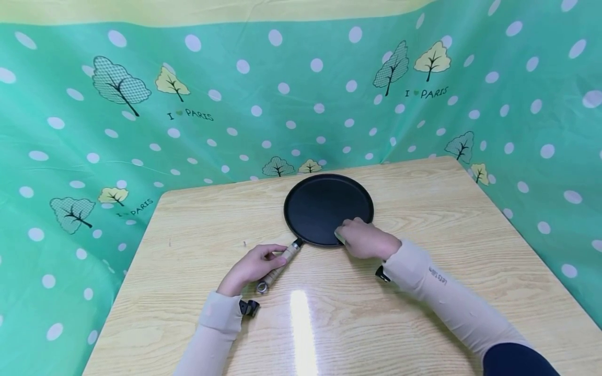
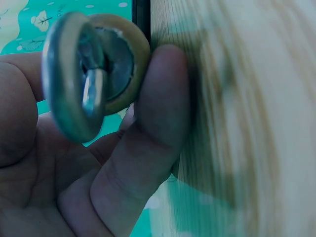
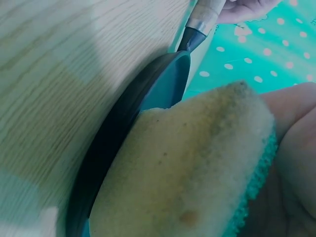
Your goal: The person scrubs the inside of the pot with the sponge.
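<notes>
A round, flat black frying pan (image 1: 322,203) lies on the table, its wooden handle (image 1: 293,248) pointing toward the near left. My left hand (image 1: 254,265) grips that handle between thumb and fingers. Seen end-on in the left wrist view, the handle finishes in a metal hanging ring (image 2: 53,84). Over the pan's near right edge, my right hand (image 1: 366,239) holds a sponge (image 3: 182,163), yellowish with a green scouring side. The sponge's yellow side meets the inside of the pan by the rim (image 3: 111,143). In the head view my right hand mostly hides the sponge.
The light wood table (image 1: 423,209) stretches out around the pan on all sides. A green dotted curtain (image 1: 235,104) with tree prints hangs behind and beside it. A bright light reflection shows on the table's near part.
</notes>
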